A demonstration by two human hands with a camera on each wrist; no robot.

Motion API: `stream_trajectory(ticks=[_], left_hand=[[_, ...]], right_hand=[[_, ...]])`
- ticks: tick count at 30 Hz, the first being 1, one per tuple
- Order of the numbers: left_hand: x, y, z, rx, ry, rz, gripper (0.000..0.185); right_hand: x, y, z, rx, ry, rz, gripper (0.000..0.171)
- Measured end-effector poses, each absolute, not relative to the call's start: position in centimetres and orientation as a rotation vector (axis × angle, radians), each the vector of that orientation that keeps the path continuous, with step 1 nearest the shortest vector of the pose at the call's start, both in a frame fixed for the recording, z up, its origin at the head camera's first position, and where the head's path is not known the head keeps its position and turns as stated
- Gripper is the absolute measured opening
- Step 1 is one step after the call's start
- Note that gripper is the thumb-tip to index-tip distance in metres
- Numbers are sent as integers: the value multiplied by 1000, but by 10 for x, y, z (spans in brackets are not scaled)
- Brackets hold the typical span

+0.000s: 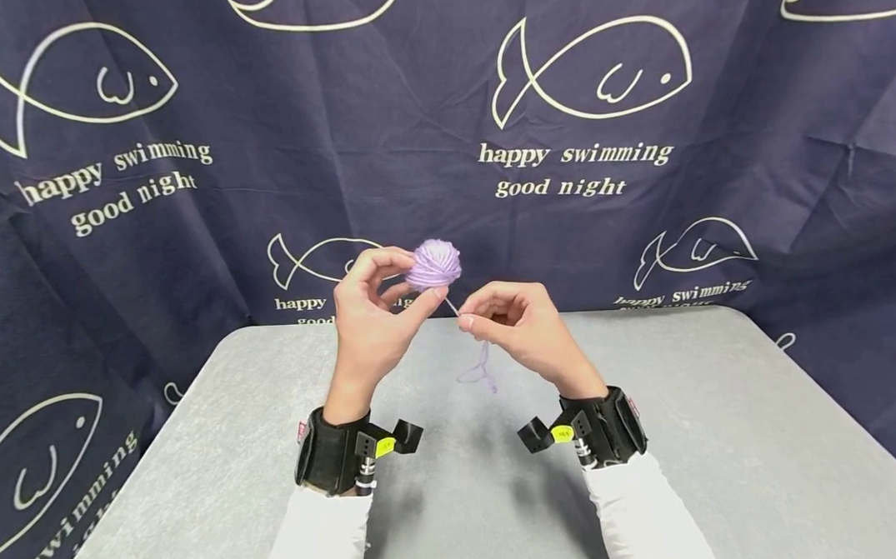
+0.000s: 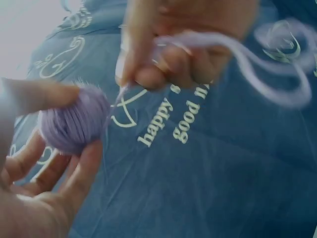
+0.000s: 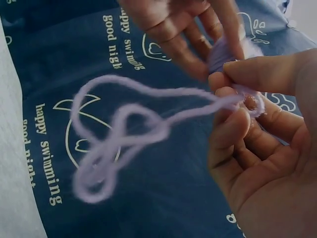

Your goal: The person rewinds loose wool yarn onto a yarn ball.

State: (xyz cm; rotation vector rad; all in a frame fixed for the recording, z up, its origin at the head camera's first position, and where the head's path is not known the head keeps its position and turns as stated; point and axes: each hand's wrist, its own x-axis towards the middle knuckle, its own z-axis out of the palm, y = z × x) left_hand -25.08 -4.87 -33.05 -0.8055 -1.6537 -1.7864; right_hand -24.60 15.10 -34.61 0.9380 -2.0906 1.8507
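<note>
A small ball of lilac yarn (image 1: 433, 264) was held up above the far part of the grey table (image 1: 725, 434) by the left hand (image 1: 370, 320), whose fingers and thumb were curled round it, the ball being gripped between the fingertips. From the ball a short stretch of yarn strand (image 1: 452, 306) was drawn taut down to the right hand (image 1: 513, 322), by which it was pinched between thumb and forefinger while the other fingers were kept loosely curled. Beyond the pinch, the loose end (image 1: 482, 374) was seen hanging in a tangled loop just above the table, between the two wrists. In the right wrist view the loop (image 3: 119, 144) was shown twisted over itself. Black wrist bands (image 1: 335, 451) were worn over white sleeves (image 1: 317, 539), and a dark blue cloth (image 1: 185, 99) printed with white fish was hung behind the table
</note>
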Motion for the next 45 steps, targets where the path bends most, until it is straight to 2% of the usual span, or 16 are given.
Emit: stream_trajectory(ticks=[5,9,18,23,27,32,39,45], left_hand=[[-254,-49,-336,-737,-1866,-1517,35],[-256,-50,-339,-804,-2039,-1435,34],[-252,-61,-336,-1255,-2340,-1616,32],[-248,-66,-332,-1548,-2204,-1869,34],[-246,-66,-329,-1642,-1998,-2043,36],[-245,-60,-327,-1551,-1659,-2251,43],[-246,-51,-323,-1172,-1401,-2326,58],[-249,-49,-323,-895,-1439,-2216,52]], right_hand=[[-243,154,-343,894,-2027,1893,10],[-242,158,-341,809,-1966,1912,11],[-248,166,-341,655,-1788,1946,15],[-249,167,-341,644,-1777,1968,16],[-250,166,-343,653,-1788,1982,17],[-254,164,-348,685,-1864,1933,14],[-254,162,-349,777,-2119,1824,7],[-249,159,-346,895,-2301,1737,4]])
